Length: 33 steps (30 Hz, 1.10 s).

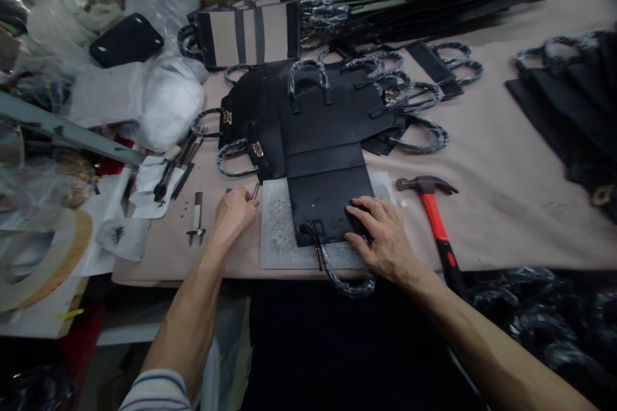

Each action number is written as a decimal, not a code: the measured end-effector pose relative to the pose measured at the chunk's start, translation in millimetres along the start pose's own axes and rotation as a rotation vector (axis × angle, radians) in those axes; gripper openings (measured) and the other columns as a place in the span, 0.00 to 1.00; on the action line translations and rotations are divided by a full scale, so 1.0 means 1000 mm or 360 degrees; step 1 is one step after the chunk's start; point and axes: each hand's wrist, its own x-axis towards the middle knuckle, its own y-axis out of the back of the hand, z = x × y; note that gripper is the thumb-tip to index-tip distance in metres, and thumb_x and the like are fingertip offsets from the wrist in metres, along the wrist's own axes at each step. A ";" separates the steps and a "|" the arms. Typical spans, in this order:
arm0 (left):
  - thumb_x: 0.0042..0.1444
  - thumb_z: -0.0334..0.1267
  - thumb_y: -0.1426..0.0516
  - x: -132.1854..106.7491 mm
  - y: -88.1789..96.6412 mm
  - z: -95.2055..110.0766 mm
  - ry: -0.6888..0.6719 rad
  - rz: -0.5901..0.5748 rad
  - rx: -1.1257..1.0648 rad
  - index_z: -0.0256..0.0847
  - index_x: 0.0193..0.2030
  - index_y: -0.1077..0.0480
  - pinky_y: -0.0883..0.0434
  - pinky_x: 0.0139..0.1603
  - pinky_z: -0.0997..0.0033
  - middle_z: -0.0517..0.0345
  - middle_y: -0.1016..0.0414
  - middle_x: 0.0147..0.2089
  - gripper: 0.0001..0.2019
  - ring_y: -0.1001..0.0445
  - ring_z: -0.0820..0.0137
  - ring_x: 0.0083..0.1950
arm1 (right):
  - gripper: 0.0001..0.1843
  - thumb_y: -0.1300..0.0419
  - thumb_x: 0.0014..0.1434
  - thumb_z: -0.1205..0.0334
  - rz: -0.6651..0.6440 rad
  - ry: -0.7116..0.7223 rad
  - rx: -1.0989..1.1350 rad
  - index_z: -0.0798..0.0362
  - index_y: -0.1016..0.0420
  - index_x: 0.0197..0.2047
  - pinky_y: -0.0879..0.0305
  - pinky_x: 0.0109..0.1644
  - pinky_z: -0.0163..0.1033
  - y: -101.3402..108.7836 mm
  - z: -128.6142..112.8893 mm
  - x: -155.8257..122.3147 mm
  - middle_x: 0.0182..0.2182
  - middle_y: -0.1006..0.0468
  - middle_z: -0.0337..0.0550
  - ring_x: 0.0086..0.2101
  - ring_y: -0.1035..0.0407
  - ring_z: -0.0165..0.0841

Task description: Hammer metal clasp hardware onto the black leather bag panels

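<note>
A black leather-like bag panel (332,189) lies with its near end on a grey speckled slab (278,231). A plastic-wrapped bag handle (337,279) loops off the panel's near edge; one end is at small slots there. My right hand (385,237) rests at the panel's near right corner, thumb and fingers closed around the handle's other end, which is mostly hidden. Left of the slab, my left hand (234,212) is low over the table, its fingers pinched on a thin metal rod (255,191). A claw hammer (434,212) with a red and black grip lies right of the slab.
More black panels with wrapped handles (308,80) lie behind. A metal divider-like tool (196,221) lies at left, near loose tools (176,170) and a tape roll (62,270). Stacked black pieces (573,96) are at right. Plastic bags (168,99) crowd the back left.
</note>
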 end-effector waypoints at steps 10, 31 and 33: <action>0.59 0.43 0.42 -0.002 -0.005 -0.003 0.0014 0.0002 -0.0039 0.41 0.37 0.25 0.26 0.45 0.56 0.43 0.18 0.40 0.08 0.20 0.48 0.45 | 0.23 0.41 0.66 0.53 -0.0076 -0.0023 0.0048 0.48 0.31 0.62 0.43 0.67 0.61 0.003 0.003 0.000 0.62 0.31 0.52 0.62 0.39 0.49; 0.59 0.40 0.41 -0.001 -0.007 0.007 0.0198 -0.0034 -0.0006 0.40 0.39 0.26 0.27 0.43 0.59 0.44 0.19 0.38 0.07 0.20 0.52 0.44 | 0.14 0.40 0.65 0.55 -0.0061 -0.0075 0.0123 0.48 0.31 0.52 0.46 0.68 0.62 0.005 0.001 0.000 0.61 0.29 0.51 0.63 0.39 0.50; 0.59 0.40 0.41 -0.002 -0.007 0.007 0.0209 -0.0035 -0.0014 0.41 0.39 0.26 0.27 0.43 0.60 0.45 0.19 0.38 0.06 0.20 0.53 0.44 | 0.14 0.40 0.65 0.55 -0.0054 -0.0070 0.0130 0.48 0.31 0.52 0.46 0.67 0.62 0.004 0.002 0.000 0.61 0.29 0.51 0.63 0.39 0.51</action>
